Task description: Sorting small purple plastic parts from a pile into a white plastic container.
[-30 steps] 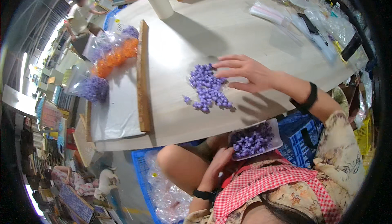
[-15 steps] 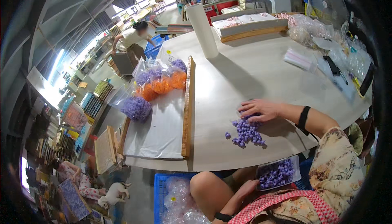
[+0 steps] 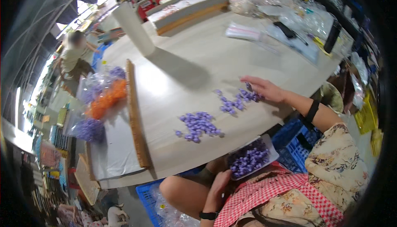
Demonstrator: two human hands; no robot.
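My right hand (image 3: 268, 90) reaches over the table with fingers stretched out and apart, touching a trail of small purple pieces (image 3: 233, 105). A looser, wider pile of the same purple pieces (image 3: 198, 125) lies to the left of it. On my lap rests a white tray (image 3: 269, 149), tilted, holding many purple pieces (image 3: 249, 160). My left hand (image 3: 220, 182) is at the tray's near left edge, its fingers closed on it and partly hidden.
A wood-edged board (image 3: 138, 136) at the left carries bags of purple and orange pieces (image 3: 106, 100). A white roll (image 3: 134, 28) stands behind. Clear bags (image 3: 264, 3) and a black-handled tool (image 3: 285, 30) lie far right. Blue crates (image 3: 295, 144) stand below the table; a person (image 3: 74, 57) is beyond.
My right hand has moved away from the main pile toward the right, and purple pieces now trail between them. The view has turned to the right. The left hand stays at the tray.
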